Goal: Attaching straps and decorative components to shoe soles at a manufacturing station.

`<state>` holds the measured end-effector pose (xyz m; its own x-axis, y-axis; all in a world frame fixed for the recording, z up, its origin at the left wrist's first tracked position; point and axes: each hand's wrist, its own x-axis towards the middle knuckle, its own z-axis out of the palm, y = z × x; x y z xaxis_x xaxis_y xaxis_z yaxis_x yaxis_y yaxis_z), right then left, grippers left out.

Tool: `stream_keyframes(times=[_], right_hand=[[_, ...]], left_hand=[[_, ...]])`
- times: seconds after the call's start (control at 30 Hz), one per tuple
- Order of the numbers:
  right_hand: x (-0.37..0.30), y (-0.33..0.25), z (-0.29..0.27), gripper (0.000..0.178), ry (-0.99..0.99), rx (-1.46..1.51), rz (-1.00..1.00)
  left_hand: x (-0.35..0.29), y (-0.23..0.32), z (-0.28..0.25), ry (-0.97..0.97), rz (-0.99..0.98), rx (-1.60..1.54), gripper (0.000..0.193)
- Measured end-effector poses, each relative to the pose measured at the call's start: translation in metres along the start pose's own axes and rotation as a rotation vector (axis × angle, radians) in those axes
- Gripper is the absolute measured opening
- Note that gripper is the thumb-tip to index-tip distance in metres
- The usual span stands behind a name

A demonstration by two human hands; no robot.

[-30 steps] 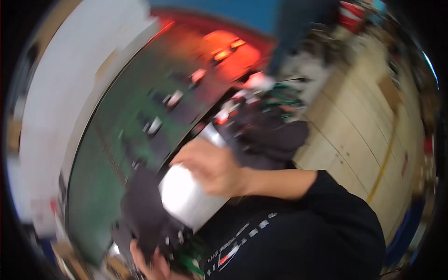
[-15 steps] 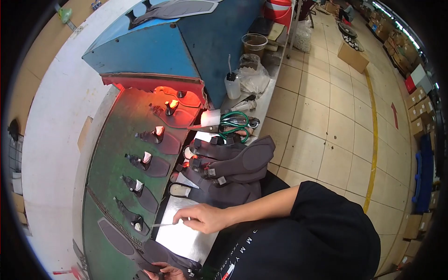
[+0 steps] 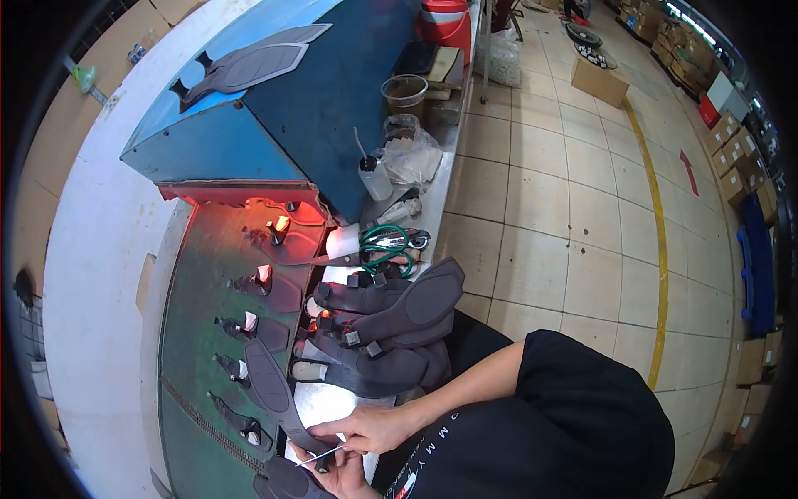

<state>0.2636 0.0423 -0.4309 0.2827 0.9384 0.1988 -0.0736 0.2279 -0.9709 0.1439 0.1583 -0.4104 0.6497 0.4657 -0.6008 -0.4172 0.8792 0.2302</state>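
My left hand, at the bottom, is closed on the narrow heel end of a dark grey shoe sole, whose broad end points up and away. My right hand is closed on a thin pale stick, which slants across the heel end of that sole. Whether the stick has a brush tip cannot be made out. Both hands are close together. Another dark sole lies just below them, partly cut off. Beside my right forearm is a pile of dark shoe soles with small black heels.
A green conveyor belt carries several small dark soles into a blue heater box glowing red. Right of it are green-handled scissors, a white bottle and a plastic tub. Two soles rest on the box.
My left hand has lifted the sole up and to the right. My right hand has come down with the stick to meet its heel end. The view has shifted slightly.
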Motion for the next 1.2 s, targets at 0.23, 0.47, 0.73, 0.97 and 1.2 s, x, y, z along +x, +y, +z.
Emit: stream_keyframes(times=[0.23, 0.47, 0.73, 0.97, 1.2], right_hand=[[0.002, -0.003, -0.003, 0.046, 0.004, 0.064, -0.006], [0.008, -0.005, -0.01, 0.037, -0.099, 0.76, 0.226], [0.0, -0.022, -0.037, 0.051, -0.087, 0.799, 0.292], [-0.002, -0.01, -0.025, 0.075, -0.109, 0.722, 0.366], [0.002, 0.001, -0.01, 0.058, -0.068, 0.891, 0.404]], left_hand=[[0.015, 0.009, -0.022, -0.215, -0.063, 0.113, 0.026], [0.002, 0.001, 0.016, -0.139, -0.002, 0.223, 0.033], [0.033, 0.01, 0.005, -0.033, 0.147, 0.319, 0.033], [0.035, -0.035, 0.052, 0.163, 1.043, 0.886, 0.069], [0.028, -0.02, 0.027, 0.177, 1.01, 0.873, 0.072]])
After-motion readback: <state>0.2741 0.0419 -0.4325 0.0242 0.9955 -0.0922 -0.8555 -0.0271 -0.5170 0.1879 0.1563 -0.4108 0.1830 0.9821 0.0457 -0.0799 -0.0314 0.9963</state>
